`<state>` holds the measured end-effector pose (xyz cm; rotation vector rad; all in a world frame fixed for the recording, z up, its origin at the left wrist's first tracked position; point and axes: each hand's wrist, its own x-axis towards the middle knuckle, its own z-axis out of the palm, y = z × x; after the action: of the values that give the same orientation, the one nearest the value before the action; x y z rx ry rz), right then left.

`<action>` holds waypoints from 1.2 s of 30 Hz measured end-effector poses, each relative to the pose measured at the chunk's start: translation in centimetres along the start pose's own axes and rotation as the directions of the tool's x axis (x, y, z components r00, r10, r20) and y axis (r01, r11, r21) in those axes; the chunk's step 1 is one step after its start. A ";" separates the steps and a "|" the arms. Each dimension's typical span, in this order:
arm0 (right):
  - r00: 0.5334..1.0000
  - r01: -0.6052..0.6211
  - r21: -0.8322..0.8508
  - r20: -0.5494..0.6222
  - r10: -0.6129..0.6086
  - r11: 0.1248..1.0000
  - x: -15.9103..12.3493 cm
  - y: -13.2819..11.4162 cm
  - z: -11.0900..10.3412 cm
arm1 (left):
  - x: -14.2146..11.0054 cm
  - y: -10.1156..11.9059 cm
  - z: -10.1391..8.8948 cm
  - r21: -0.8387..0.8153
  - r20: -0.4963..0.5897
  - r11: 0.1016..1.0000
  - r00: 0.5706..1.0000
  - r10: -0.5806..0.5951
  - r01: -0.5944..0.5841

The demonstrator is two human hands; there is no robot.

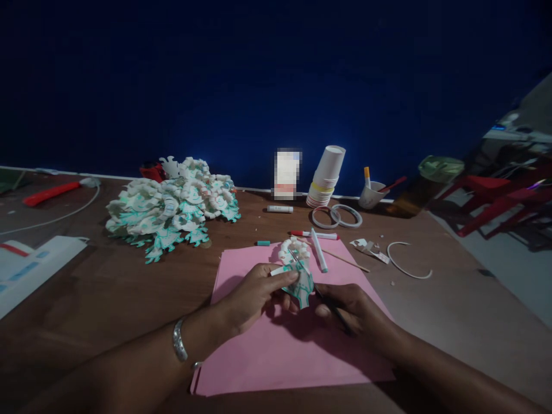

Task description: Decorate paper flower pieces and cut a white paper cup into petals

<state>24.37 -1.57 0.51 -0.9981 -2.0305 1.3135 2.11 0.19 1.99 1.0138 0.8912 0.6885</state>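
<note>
My left hand [263, 293] pinches a white paper-cup cutout [304, 282] between thumb and fingers. The cutout has teal marker outlines on it, and curled white paper tabs stand along its far edge. In my right hand [345, 305] are dark-handled scissors [331, 310], whose blades reach up over the cutout; I cannot make out how far apart the blades are. Both hands are above a stack of pink paper sheets [259, 368]. A white marker [319, 250] with a teal end lies just beyond the cutout.
A pile of similar cutouts [172, 213] lies at the left. Stacked paper cups [326, 175], paper rings [323, 217], a cup of pens [371, 195] and paper scraps [371, 248] are on the right. A red-handled tool [54, 193] lies far left; a blurred upright card [287, 172] stands at the back.
</note>
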 end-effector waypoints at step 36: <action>0.997 -0.040 0.156 0.071 0.029 0.987 0.0 0.1 0.1 | 0.1 0.0 0.5 0.130 -0.123 0.984 0.983 0.137 -0.121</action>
<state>24.34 -1.62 0.35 -0.9318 -1.9313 1.5200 2.55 0.06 2.08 1.1532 0.9978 0.8258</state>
